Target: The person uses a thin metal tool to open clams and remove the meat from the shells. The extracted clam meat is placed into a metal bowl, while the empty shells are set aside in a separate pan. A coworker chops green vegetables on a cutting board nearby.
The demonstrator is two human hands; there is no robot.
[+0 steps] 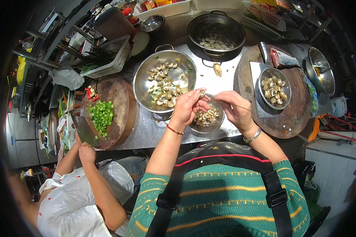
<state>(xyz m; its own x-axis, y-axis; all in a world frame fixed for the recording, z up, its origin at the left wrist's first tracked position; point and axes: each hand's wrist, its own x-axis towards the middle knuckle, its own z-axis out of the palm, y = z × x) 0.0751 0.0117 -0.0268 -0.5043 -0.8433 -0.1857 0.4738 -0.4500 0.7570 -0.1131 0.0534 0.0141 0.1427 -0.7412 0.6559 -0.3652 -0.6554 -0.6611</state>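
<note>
My left hand (190,106) holds a small spotted snail shell (202,93) between thumb and fingers, above a steel bowl (221,122) of pale snail meat (206,118). My right hand (235,109) is just to the right, thumb and forefinger pinched together; whether a thin pick is between them is too small to tell. A large steel basin (138,89) with two handles stands at the left, holding spotted snails (166,94) and bits of green onion. At the right, a smaller steel bowl (288,97) of snails sits on a cleaver blade (256,89) on a round wooden board.
A co-worker in white (74,201) at the left holds a cleaver (84,130) beside a round board (118,109) bearing chopped green peppers (101,117). A pan of clams (192,35) stands behind. A fish piece (284,59) lies on the right board (299,118); a ginger piece (217,69) lies mid-table.
</note>
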